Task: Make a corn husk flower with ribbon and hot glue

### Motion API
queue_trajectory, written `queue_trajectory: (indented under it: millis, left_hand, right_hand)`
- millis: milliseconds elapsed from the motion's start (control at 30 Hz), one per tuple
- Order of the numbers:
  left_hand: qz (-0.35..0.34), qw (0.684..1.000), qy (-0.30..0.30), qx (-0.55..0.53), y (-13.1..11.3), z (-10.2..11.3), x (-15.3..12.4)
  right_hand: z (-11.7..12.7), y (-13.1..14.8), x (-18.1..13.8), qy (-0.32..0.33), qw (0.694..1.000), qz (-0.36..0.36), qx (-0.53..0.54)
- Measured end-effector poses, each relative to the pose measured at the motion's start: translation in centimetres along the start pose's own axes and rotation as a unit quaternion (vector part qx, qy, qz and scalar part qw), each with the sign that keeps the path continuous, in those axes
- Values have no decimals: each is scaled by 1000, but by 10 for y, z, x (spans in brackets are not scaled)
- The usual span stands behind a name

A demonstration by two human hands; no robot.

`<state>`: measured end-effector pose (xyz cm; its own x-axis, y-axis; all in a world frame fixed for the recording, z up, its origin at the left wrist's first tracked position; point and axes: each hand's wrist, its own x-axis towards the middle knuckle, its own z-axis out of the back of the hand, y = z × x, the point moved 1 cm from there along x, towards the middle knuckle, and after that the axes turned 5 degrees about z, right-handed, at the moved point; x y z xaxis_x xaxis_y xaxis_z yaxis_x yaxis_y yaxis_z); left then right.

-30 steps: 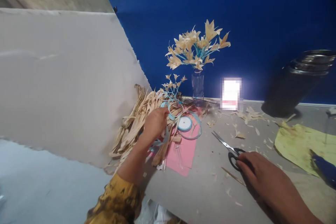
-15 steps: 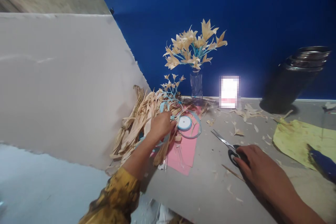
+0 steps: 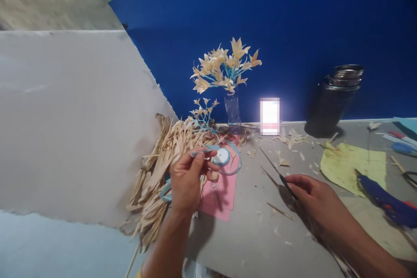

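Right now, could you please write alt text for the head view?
A person's left hand holds blue ribbon and the right hand scissors above a cluttered table. Dried strips lie at left; pale flowers stand in a clear vase beyond.

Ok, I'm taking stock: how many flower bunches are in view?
2: a larger bunch in the clear bottle; a smaller bunch lower left, beside dried strips, which could hide more.

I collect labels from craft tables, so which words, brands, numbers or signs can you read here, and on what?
No readable text anywhere.
Bright rectangle: pixelated, unreadable.
White-faced spool: small central mark, too small to make out.
Dark flask: no lettering visible.
Blue glue gun: none I can make out.
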<state>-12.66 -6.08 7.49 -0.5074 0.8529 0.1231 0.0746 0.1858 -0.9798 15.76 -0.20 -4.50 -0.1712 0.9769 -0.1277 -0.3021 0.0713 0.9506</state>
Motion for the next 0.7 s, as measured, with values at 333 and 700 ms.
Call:
queue_trajectory:
  millis: [333, 700]
  left_hand:
    - [187, 971, 101, -107, 53, -21, -47]
    - [333, 908, 103, -234, 69, -65, -92]
  right_hand:
    - [-20, 40, -32, 311, 883, -88, 340]
    - [-47, 41, -58, 229, 950, -84, 197]
